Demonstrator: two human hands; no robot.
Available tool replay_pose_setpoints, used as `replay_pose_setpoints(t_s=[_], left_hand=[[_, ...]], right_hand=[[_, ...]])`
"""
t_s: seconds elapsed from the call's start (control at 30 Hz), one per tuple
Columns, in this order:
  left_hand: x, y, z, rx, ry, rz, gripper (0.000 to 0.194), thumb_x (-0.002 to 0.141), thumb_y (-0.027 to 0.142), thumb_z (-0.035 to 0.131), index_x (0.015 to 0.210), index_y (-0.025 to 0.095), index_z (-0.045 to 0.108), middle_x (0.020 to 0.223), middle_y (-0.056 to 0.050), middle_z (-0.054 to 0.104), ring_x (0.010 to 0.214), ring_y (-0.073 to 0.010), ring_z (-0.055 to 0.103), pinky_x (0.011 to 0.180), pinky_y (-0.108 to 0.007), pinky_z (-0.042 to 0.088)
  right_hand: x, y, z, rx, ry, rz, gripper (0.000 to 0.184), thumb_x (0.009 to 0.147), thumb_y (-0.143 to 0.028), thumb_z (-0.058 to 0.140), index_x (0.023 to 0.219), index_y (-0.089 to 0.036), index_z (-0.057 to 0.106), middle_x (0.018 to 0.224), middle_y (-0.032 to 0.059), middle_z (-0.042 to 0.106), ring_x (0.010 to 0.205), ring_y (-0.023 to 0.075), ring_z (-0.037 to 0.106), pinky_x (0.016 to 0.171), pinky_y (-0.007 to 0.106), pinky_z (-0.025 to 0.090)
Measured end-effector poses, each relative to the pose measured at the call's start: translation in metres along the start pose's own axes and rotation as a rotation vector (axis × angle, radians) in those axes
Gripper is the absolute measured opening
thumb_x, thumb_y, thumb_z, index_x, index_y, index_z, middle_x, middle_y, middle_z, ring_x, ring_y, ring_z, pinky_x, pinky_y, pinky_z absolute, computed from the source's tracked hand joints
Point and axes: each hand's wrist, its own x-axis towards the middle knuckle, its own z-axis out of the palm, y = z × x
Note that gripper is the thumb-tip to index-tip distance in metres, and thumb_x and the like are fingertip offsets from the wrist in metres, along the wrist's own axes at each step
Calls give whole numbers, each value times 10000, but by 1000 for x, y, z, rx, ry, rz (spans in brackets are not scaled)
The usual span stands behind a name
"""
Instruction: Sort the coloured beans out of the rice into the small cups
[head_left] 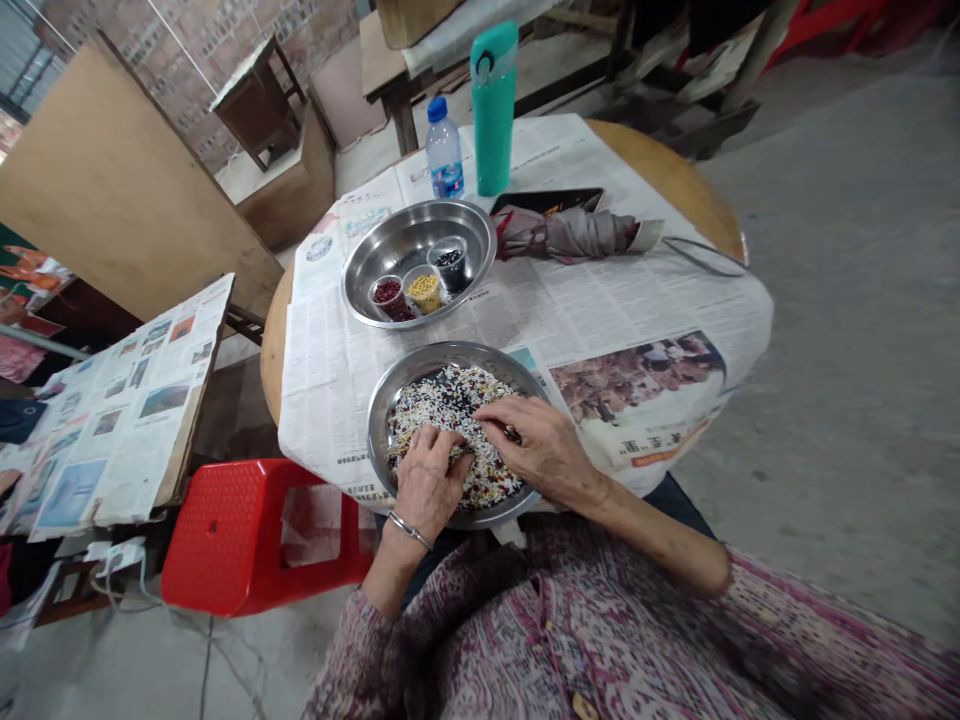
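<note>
Both my hands are down in a steel basin [379,400] of mixed white grains and dark, red and yellow beans [450,395]. My left hand [431,480], a metal bangle at its wrist, is at the basin's near left with fingers curled into the mix; its fingertips are partly hidden. On the right side, my right hand [544,450] has its thumb and fingers drawn together, and a few dark red beans show within its grasp. A second steel basin [360,245] beyond holds three clear cups: red beans [388,292], yellow beans [424,290] and black beans [450,262].
Newspaper covers the round table [517,310]. Behind the far basin stand a water bottle [445,155] and a teal flask [494,115]. A folded umbrella [562,235] lies beside a dark flat object [585,200]. A red stool [217,540] is at lower left, near another newspaper-covered table [127,420].
</note>
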Motion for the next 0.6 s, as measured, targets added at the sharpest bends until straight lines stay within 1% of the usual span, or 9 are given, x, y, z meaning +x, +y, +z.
replay_pose_setpoints(t_s=[0.23, 0.4, 0.6], left_hand=[[-1, -4, 2, -29, 31, 9, 87, 910, 211, 631, 986, 235, 597, 973, -11, 604, 987, -183, 575, 914, -328, 489], [-2, -5, 2, -40, 37, 3, 86, 907, 206, 638, 983, 231, 605, 965, -9, 616, 979, -177, 583, 908, -316, 487], [-2, -4, 1, -40, 32, -14, 80, 912, 188, 624, 981, 225, 613, 974, -15, 628, 989, -185, 590, 920, -333, 489]], right_hand=[[-1, 0, 0, 18, -13, 24, 173, 908, -176, 515, 923, -218, 682, 910, 43, 743, 848, 196, 685, 774, 341, 492], [-1, 0, 2, 14, -13, 11, 163, 905, -157, 521, 930, -204, 675, 910, 40, 739, 847, 195, 684, 782, 338, 492], [-1, 1, 1, 7, -13, -3, 155, 904, -157, 521, 924, -204, 668, 898, 37, 736, 834, 191, 683, 769, 331, 498]])
